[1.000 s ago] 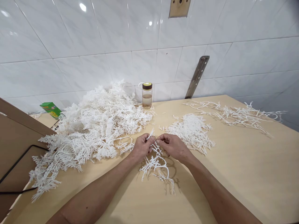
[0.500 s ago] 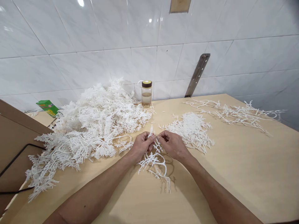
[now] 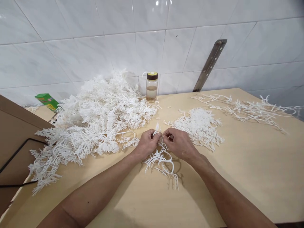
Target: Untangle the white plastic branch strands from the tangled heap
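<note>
My left hand is closed, pinching the upper part of a white branched plastic-looking sprig. Its tip sticks up above the fingers and its curled stems hang down toward the table. My right hand meets it from the other side, thumb and forefinger pinched together at the same sprig; the exact spot they grip is small and partly hidden. Left of my hands rises a large heap of similar white sprigs. Just beyond my right hand lies a smaller pile of short white pieces.
Bare-looking white stems lie at the table's far right. A bottle with liquid stands by the tiled wall. A metal bracket leans there. At left are a green box and a brown panel with a black cord.
The view has tilted down and shifted slightly. Both hands stay together on the sprig, with only small finger movement.
</note>
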### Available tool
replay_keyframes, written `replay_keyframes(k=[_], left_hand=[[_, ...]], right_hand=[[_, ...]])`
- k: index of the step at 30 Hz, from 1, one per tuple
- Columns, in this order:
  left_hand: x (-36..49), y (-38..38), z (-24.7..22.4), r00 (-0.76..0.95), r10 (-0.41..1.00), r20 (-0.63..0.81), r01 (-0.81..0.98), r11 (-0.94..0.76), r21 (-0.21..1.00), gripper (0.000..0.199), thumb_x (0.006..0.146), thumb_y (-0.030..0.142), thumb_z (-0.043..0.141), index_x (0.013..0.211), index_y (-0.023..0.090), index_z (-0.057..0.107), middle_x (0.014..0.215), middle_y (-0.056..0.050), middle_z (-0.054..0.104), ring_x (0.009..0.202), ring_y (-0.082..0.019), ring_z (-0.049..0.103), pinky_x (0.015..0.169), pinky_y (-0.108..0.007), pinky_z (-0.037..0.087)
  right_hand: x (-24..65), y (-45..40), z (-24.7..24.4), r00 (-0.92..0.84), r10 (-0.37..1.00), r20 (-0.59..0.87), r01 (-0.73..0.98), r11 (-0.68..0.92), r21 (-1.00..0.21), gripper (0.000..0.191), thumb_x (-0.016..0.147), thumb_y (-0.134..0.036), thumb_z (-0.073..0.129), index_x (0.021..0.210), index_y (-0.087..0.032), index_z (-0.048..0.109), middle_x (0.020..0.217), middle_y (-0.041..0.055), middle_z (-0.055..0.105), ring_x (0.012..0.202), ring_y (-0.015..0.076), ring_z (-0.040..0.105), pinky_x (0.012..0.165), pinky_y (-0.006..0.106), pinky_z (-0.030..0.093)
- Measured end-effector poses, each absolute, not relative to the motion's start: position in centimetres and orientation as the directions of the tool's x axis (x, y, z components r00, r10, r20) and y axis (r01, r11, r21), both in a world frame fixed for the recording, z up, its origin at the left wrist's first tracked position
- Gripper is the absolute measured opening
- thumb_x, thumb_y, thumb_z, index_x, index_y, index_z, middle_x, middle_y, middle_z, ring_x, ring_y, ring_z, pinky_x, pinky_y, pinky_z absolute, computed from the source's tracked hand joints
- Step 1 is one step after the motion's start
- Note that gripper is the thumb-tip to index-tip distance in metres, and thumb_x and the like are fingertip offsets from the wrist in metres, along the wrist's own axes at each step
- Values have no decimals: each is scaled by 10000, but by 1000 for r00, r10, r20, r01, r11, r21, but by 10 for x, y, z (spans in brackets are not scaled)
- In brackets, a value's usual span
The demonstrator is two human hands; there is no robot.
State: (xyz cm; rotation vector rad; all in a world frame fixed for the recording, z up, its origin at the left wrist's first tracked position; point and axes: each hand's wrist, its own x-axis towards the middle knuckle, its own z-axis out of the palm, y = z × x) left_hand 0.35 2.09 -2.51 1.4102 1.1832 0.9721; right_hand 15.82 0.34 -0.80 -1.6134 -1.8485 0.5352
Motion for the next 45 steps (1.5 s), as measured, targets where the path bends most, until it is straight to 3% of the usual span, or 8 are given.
replay_keyframes(k=[6,13,24,31,36,39,42,45], left_hand=[[8,19,-29,117,988,102,278,-132,952,306,826,350,584,641,207,386,581,54,385,581,-114,341,571,-258,269],[18,17,-29,51,997,58,381,-73,922,268,812,196,585,635,213,384,591,34,441,589,-135,377,579,-273,248],[15,31,-32,35,999,7,382,-20,924,271,792,222,608,609,208,407,560,37,431,568,-127,387,548,-259,253],[-4,26,-31,292,956,-31,0,32,999,361,800,497,640,708,193,468,462,82,405,386,-56,315,420,-207,237],[-6,29,-33,353,934,-48,-105,90,990,404,761,524,706,722,184,490,436,91,403,363,-38,309,406,-188,230],[-6,30,-32,371,927,-53,-116,103,988,410,760,526,712,722,181,495,441,90,403,366,-38,316,402,-187,223],[-6,28,-29,368,927,-67,-89,107,990,418,764,537,707,723,178,497,444,91,397,367,-39,322,399,-187,222],[-5,27,-26,352,934,-65,-51,88,995,432,759,552,706,723,175,497,448,91,402,368,-36,317,401,-188,224]], right_hand=[[152,5,-7,-42,999,28,667,49,-743,175,806,-267,516,670,-202,606,635,5,657,577,149,567,537,258,377],[144,1,-13,-79,976,202,878,164,-450,180,855,-178,504,677,-203,522,693,45,618,595,153,502,586,286,329],[142,-3,-2,-2,979,205,825,118,-553,106,791,-193,537,686,-205,547,664,20,624,595,152,529,583,277,370],[179,12,-3,214,974,67,465,-42,-885,99,806,-265,530,844,-183,570,654,12,648,464,122,573,483,247,463],[195,17,-9,294,929,223,565,19,-825,206,788,-307,608,948,-179,632,834,53,691,489,123,599,469,250,473],[190,13,-6,191,956,222,594,67,-801,284,815,-372,611,1018,-186,683,954,85,706,533,138,619,456,259,470],[178,7,-3,-55,992,115,532,126,-837,317,857,-435,574,994,-193,725,779,49,710,486,133,589,459,261,463],[169,4,0,-129,984,119,558,171,-812,282,846,-419,595,912,-195,751,657,23,687,507,137,590,501,255,451]])
